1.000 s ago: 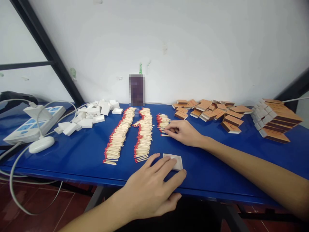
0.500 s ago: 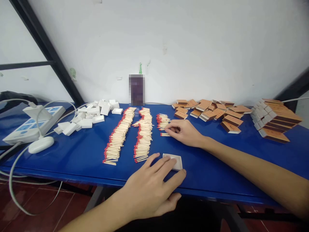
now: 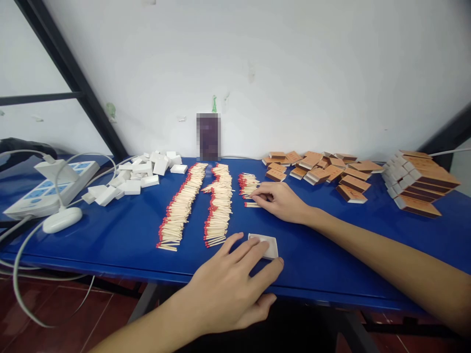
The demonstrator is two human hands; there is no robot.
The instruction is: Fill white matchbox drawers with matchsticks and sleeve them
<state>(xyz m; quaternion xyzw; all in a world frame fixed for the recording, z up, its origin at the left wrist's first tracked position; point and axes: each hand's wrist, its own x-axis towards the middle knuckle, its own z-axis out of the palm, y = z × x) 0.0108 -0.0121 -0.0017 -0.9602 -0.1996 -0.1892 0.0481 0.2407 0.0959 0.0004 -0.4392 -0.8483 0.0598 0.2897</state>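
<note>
My left hand lies palm down at the table's near side with its fingers spread. Its fingertips rest in and along the edge of a small white matchbox tray, partly covering the inside. My right hand is at the near end of the short right-hand row of matches. Thumb and forefinger are pinched together on a match, its red head pointing left. A few loose matches lie just below those fingertips.
Two longer rows of matches run along the blue table. White trays are heaped at back left, by a power strip with cables. Matchbox sleeves lie at back right, beside stacked matchboxes.
My right fingertips have shifted very slightly at the short row. My left hand and the tray have not moved.
</note>
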